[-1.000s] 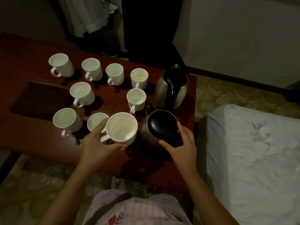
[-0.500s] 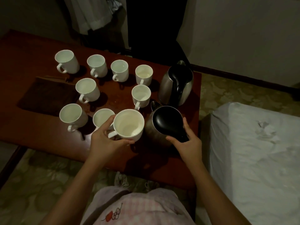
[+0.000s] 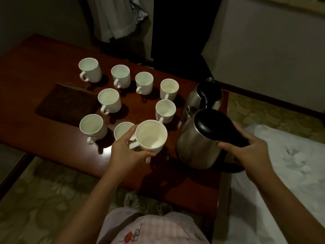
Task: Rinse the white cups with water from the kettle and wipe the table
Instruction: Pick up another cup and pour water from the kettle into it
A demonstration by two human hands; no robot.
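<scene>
The red-brown table (image 3: 44, 67) carries two steel kettles. The right hand (image 3: 249, 152) grips the nearer kettle (image 3: 198, 148) by its black handle. The left hand (image 3: 126, 152) holds a tilted white cup (image 3: 151, 136) beside eight other white cups (image 3: 109, 100).

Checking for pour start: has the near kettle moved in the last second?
Yes. The near kettle looms larger and sits further right against the far kettle, so the right hand has lifted it.

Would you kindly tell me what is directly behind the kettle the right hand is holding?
A second steel kettle stands right behind the held kettle. Its lower front is covered by the nearer one, so whether they touch cannot be seen.
</scene>
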